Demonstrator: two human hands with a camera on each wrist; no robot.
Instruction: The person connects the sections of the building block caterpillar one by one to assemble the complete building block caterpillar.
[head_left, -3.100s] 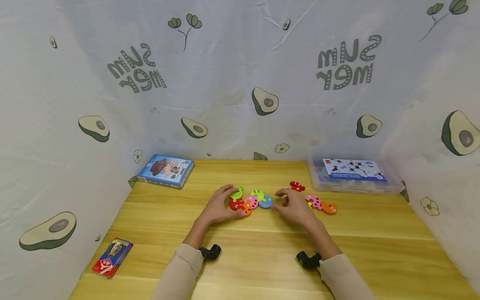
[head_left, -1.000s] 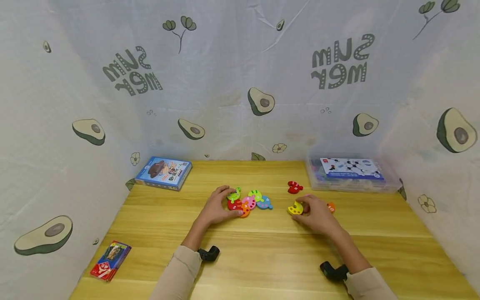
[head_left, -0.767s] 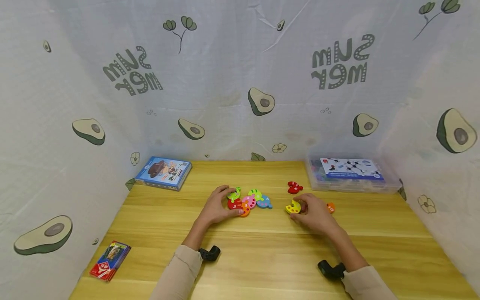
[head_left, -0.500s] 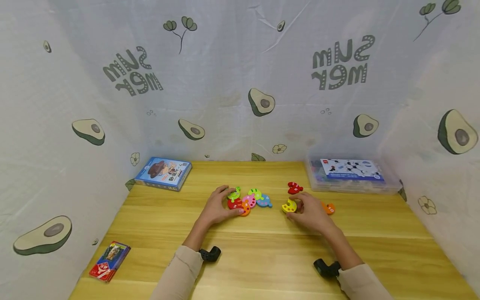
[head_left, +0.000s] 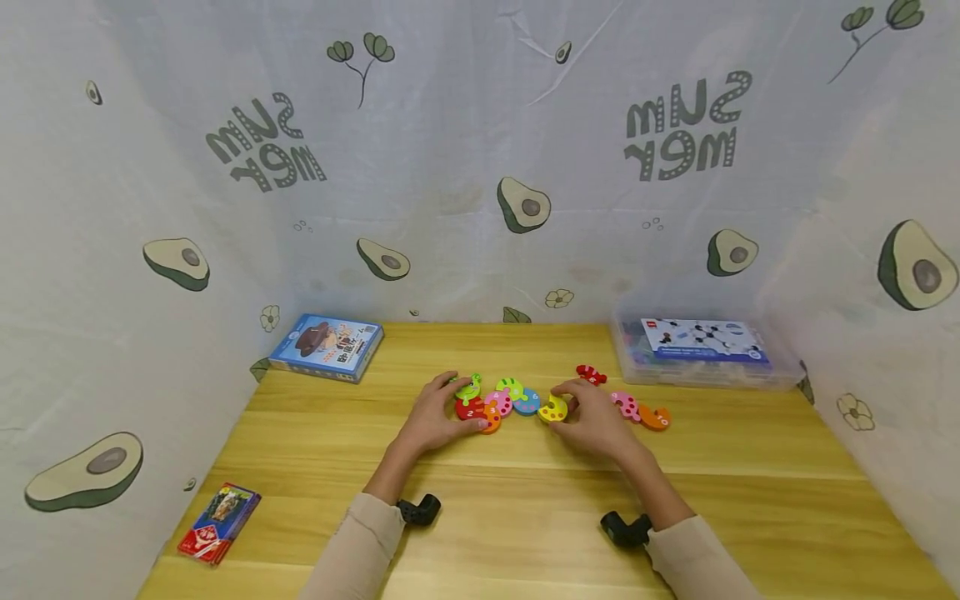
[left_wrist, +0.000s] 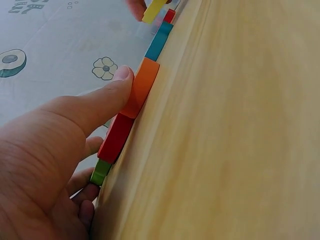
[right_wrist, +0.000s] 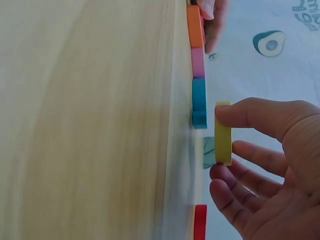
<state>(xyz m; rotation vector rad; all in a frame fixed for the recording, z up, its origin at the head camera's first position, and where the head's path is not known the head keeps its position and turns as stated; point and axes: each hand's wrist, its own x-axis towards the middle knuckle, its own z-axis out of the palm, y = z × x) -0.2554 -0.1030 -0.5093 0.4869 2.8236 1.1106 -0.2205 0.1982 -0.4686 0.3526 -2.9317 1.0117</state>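
A row of joined, numbered puzzle pieces lies on the table: a green head with a face (head_left: 470, 389), a red piece (left_wrist: 118, 138), an orange piece (left_wrist: 143, 90), a pink one (head_left: 499, 402), a light green one and a blue one (head_left: 527, 403). My left hand (head_left: 437, 414) grips its left end, thumb against the orange piece and fingers round by the green head. Between thumb and fingertips, my right hand (head_left: 596, 421) pinches a yellow dotted puzzle piece (right_wrist: 223, 135). That piece is raised off the tabletop, close to the blue piece's right side.
Loose to the right lie a red piece (head_left: 591, 374), a pink piece (head_left: 626, 406) and an orange piece (head_left: 656, 419). Behind them stands a clear plastic case (head_left: 705, 375). A blue box (head_left: 328, 347) sits back left, a card pack (head_left: 221, 523) front left.
My right hand reached right, picked up the yellow piece and brought it back left, beside the blue piece. The loose pink piece shows again. My left hand has stayed in place.
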